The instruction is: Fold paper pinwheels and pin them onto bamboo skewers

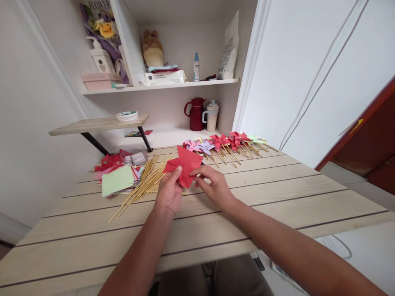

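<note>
The paper stack (119, 181) is lying at the 9 o'clock side, with the sticks (145, 181) just beside it. The left hand (169, 193) is pinching the red paper windmill (184, 164) at its lower left edge. The right hand (214, 185) is pinching its right edge. The windmill is sitting at 12 o'clock from both hands. Finished windmills (225, 144) are lying farther back.

Two hands, the left hand (169, 193) and the right hand (215, 186), share one red folded paper pinwheel head (184, 164). One heap of bamboo sticks (143, 184) lies on the tabletop (277, 193), too many to count. One stack of coloured paper squares (117, 174) sits beside it. Finished pinwheels (225, 143) form one row, roughly ten. Behind stand one red jug (196, 114) and one speckled cup (212, 116).
</note>
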Tool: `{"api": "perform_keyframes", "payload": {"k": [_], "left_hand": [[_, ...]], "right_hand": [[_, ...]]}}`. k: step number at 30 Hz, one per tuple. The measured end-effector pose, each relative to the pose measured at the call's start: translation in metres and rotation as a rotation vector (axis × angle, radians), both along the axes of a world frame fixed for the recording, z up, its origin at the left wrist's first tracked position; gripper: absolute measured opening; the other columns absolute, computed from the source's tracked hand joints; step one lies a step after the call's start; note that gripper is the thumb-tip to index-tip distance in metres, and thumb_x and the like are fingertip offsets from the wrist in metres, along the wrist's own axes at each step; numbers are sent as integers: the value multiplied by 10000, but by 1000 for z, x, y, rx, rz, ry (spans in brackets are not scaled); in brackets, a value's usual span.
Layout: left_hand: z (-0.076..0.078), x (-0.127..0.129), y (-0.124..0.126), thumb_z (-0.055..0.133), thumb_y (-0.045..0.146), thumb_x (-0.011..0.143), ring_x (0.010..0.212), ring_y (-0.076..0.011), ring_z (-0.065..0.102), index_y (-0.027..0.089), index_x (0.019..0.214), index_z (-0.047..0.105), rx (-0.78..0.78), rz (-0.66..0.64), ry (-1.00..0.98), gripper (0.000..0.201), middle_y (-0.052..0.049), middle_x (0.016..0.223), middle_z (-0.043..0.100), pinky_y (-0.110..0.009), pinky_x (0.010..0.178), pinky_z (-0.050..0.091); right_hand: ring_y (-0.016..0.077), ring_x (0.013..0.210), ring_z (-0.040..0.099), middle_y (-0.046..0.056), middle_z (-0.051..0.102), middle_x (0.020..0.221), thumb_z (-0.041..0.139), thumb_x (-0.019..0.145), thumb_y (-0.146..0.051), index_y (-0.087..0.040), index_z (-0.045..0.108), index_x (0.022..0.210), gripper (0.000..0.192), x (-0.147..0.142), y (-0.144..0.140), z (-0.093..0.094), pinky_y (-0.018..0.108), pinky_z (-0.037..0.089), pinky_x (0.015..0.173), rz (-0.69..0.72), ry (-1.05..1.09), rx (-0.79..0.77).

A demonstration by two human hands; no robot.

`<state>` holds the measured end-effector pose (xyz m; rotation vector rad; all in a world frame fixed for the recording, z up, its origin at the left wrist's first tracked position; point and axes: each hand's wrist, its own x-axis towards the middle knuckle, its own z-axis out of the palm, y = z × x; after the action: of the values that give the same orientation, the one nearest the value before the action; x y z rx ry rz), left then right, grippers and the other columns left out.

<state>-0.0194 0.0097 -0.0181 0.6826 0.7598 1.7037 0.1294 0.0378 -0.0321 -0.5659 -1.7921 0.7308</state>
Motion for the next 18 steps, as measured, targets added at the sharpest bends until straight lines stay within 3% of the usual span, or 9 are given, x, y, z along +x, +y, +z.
{"api": "perform_keyframes", "payload": {"k": [4,9,18], "left_hand": [[2,2,-2,936,335,609,873,-166,717,151,859,784,3,-26,2,346,-85,971,794,-270,813,568],[3,4,-3,949,331,586,784,-141,690,139,768,777,18,-5,23,315,-68,851,786,-246,772,552],[3,11,-3,971,320,522,733,-123,670,146,711,759,-9,38,35,333,-45,778,767,-230,725,526]], "right_hand": [[197,810,659,56,712,928,658,915,-243,-261,763,970,119,2,3,2,331,568,685,-35,47,99],[150,652,628,28,704,786,726,908,-277,-237,771,920,62,3,-2,8,293,530,624,-71,52,189],[117,525,549,1,653,682,749,861,-470,-198,697,730,306,2,-4,13,264,467,513,-93,136,-87]]}}
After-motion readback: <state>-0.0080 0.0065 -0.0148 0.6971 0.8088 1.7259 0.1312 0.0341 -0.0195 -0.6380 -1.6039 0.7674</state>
